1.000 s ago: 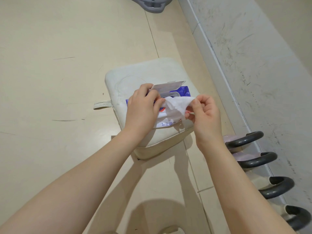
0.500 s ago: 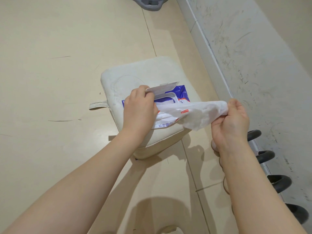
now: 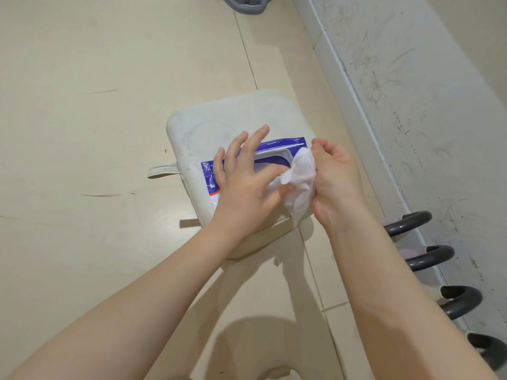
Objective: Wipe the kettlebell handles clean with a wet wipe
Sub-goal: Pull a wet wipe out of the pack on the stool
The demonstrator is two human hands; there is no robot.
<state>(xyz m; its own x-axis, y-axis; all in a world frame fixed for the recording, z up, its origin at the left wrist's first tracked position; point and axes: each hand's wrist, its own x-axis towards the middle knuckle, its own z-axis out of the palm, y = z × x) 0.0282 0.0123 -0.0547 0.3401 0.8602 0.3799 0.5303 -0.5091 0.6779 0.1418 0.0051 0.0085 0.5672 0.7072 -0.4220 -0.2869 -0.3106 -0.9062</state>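
A white wet wipe [image 3: 301,185] hangs bunched in my right hand [image 3: 336,182], just over the right end of the blue and white wipe pack [image 3: 277,146]. My left hand [image 3: 247,182] rests on the pack with its fingers spread, pressing near the white lid, which now lies down on the pack. The pack lies on a cream cushion [image 3: 219,119] on the floor. Several kettlebells with dark grey handles [image 3: 408,220] stand in a row along the wall at the lower right, partly hidden behind my right forearm.
A scuffed white wall and baseboard [image 3: 356,105] run along the right. A grey plastic object [image 3: 248,4] sits at the top edge. The cushion has a small strap loop [image 3: 162,171] on its left side. The floor is pale tile.
The wipe came fully out of the pack and my right hand brought it back, bunched, beside the pack. My left hand opened its fingers and the lid went down.
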